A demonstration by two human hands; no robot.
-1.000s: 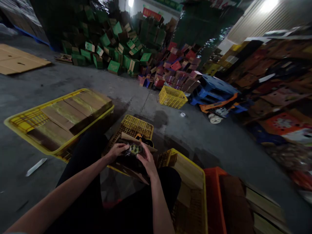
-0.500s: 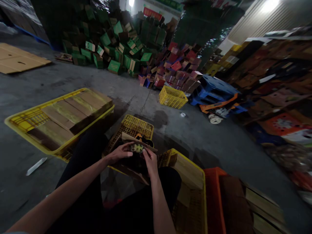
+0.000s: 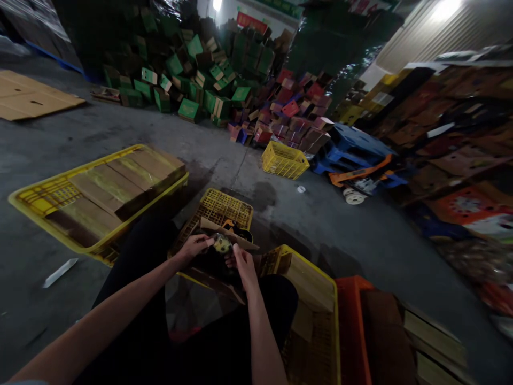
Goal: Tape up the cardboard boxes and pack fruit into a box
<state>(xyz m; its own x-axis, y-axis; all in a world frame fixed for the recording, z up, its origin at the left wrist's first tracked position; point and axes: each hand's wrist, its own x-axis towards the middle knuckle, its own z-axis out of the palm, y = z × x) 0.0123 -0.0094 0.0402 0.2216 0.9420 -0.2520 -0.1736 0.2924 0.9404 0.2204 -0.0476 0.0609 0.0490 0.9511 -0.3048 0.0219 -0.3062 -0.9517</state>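
Between my hands is a small yellow-green and dark mottled lump (image 3: 223, 243) with a shiny, film-like surface; its kind is too dim to tell. My left hand (image 3: 195, 246) pinches its left edge with thumb and fingers. At its right edge the fingers of my right hand (image 3: 242, 262) are drawn together on it. Below both hands lies an open cardboard box (image 3: 216, 280), dark inside, with one flap (image 3: 230, 233) raised behind the lump. A yellow crate (image 3: 230, 206) sits under the box. Beside the flap is an orange and black tape dispenser-like object (image 3: 236, 229).
To the left, a long yellow crate (image 3: 92, 248) holds taped cartons (image 3: 124, 179). On the right stand another yellow crate (image 3: 336, 321) and an orange crate (image 3: 355, 321). Farther off are a small yellow crate (image 3: 284, 160), blue pallets (image 3: 356, 144), a pallet jack (image 3: 356, 179) and heaped green boxes (image 3: 188, 108).
The mottled lump has shifted slightly left and turned. My left fingers have drawn closer to a pinch at its edge, and my right hand has moved slightly down and left.
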